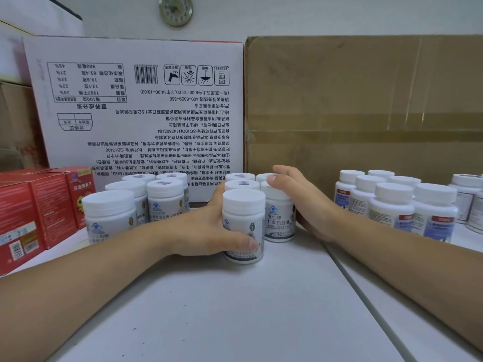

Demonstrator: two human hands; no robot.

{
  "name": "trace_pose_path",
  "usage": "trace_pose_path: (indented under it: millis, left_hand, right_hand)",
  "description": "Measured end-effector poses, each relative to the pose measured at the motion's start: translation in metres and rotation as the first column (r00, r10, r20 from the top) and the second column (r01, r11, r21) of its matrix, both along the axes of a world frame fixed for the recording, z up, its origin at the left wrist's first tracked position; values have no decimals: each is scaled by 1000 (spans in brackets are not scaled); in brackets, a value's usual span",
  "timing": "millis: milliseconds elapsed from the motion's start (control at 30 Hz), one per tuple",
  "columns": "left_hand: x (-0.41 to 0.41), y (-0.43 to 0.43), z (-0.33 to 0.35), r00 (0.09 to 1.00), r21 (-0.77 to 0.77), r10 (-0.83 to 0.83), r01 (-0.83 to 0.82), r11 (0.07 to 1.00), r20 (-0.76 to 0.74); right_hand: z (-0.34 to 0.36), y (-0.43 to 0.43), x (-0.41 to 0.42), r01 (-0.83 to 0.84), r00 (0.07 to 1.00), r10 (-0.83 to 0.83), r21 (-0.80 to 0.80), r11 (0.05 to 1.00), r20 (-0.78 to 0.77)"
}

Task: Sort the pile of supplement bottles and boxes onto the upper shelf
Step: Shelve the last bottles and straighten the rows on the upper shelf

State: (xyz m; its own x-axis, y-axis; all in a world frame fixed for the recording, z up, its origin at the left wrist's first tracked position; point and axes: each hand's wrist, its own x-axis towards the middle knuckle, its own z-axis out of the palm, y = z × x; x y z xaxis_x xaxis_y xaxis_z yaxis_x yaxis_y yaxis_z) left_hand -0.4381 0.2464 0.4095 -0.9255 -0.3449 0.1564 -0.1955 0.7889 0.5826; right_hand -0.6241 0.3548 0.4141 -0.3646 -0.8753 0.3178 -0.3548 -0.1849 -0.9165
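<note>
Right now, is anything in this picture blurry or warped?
In the head view the white carton reads sharp, the red boxes at the left edge look soft and bowed, the clock is hazy, and flat light leaves faint shadows under the bottles.

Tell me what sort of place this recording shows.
Probably a stockroom or shop storage area: grouped identical white supplement bottles, red product boxes, and a printed white carton beside a taped brown carton behind them.
</note>
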Motion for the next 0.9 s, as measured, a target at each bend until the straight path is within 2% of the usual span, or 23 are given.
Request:
trace_pose_path:
  millis: [267, 700, 900]
  left_hand:
    - [2, 1, 2, 1000, 8, -9, 9, 1000, 16]
    - [4, 8, 4, 996, 17, 67, -68, 998, 53]
    - [21, 27, 15, 958, -85, 183, -169, 982, 219]
  right_hand:
    - [1, 1, 1, -23, 1000, 24, -19, 1000, 9]
    - [3, 1, 3, -5, 1000, 6, -21, 1000, 6]
    - [15, 9, 8, 123, 991, -129, -149, 981, -33]
